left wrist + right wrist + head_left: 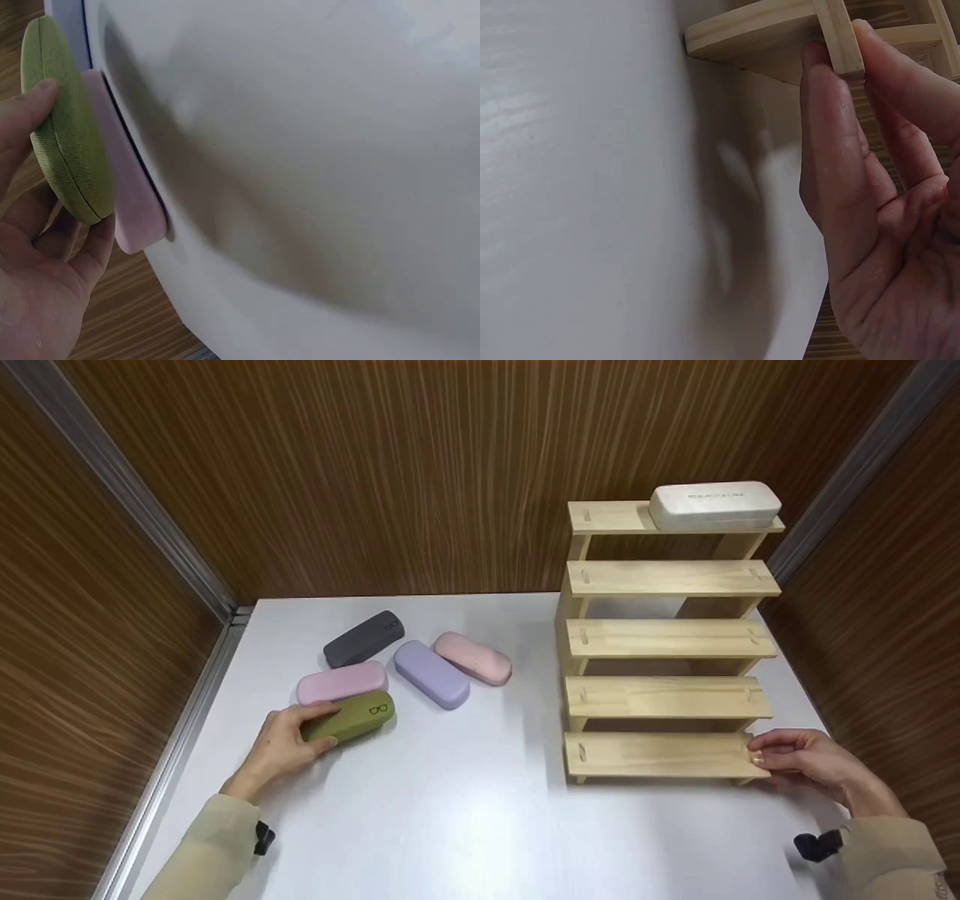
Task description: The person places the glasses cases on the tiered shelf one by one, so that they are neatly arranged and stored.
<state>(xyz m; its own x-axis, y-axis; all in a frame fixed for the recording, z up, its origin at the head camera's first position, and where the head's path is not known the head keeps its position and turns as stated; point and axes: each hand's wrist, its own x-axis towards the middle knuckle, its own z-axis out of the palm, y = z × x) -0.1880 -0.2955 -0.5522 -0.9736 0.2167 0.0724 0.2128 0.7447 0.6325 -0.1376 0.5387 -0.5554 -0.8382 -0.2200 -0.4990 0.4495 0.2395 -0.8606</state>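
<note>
My left hand [279, 746] grips a green glasses case [351, 718] by its left end, thumb on the near side and fingers on the far side. In the left wrist view the fabric-covered case [71, 142] is tilted in front of a pink glasses case [129, 176]. At the right, my right hand [825, 769] pinches the right end of the lowest board of a stepped wooden rack [664, 754]. The right wrist view has this board [840, 41] between thumb and fingers. A white glasses case [716, 506] lies on the rack's top step.
Behind the green case lie a dark grey glasses case [364, 639] and the pink one. A lavender case [432, 675] and a peach-pink case [474, 658] lie farther right on the white table [450, 810]. Wood-grain panels [375, 472] wall the back and sides.
</note>
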